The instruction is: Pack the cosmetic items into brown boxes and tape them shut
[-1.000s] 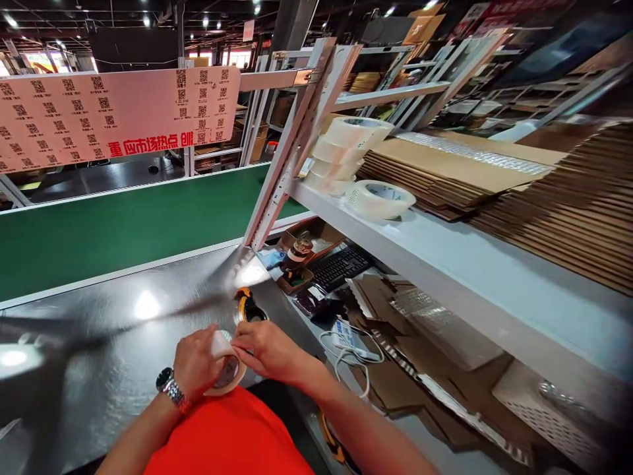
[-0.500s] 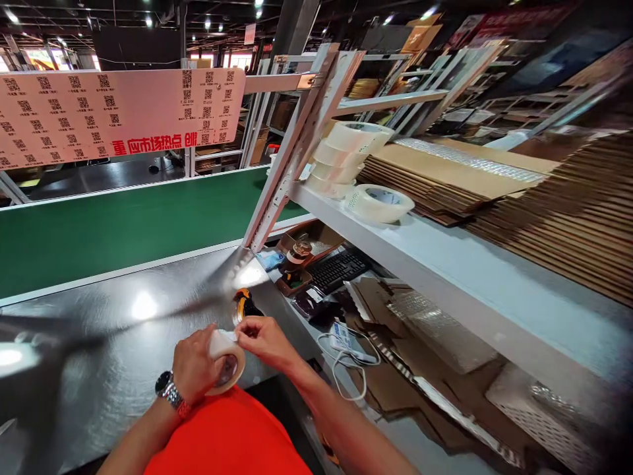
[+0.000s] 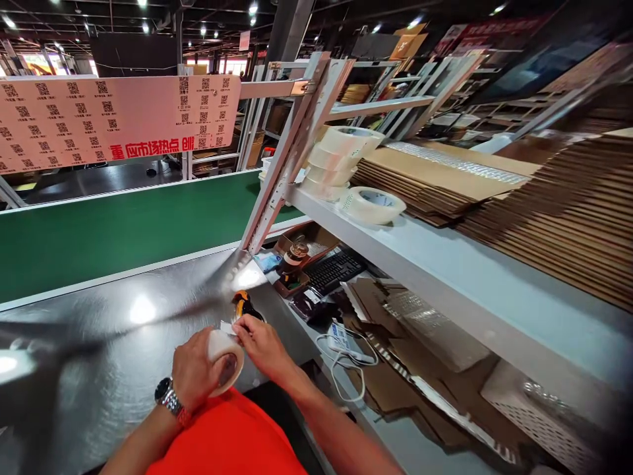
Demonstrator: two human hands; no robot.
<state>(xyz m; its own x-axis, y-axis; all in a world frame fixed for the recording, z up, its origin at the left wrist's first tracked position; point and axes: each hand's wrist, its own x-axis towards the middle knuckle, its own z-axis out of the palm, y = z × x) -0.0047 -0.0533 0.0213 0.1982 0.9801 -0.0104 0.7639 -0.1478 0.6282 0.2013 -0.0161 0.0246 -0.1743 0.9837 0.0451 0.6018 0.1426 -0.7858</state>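
Since a second ago, the right hand (image 3: 262, 346) has drawn slightly up from the roll of tape (image 3: 221, 344), and a short pale strip (image 3: 228, 328) now shows between the fingertips and the roll. The left hand (image 3: 195, 369) remains where it was, on the roll.

Condition of hands: the left is clamped around the near side of the roll; the right has thumb and forefinger pinched together on the strip. The hands are near each other but not touching.

Position of roll: held in front of the person's red shirt (image 3: 227, 442), by the near edge of the metal table (image 3: 123, 356), its hole tilted toward the right. Whether its underside touches the shirt, I cannot tell. A watch (image 3: 168, 396) sits on the left wrist.

Surroundings: just beyond the right hand, an orange-and-black tool (image 3: 242, 303) lies on the table, partly hidden by that hand. Behind the table runs a green belt (image 3: 123, 227). To the right, a white shelf (image 3: 420, 257) bears a stack of tape rolls (image 3: 336, 161), a single roll (image 3: 353, 204) beside it, and piled cardboard (image 3: 558, 224). Below the shelf I note a keyboard (image 3: 336, 269), a jar (image 3: 295, 256) and a looped white cable (image 3: 361, 389).
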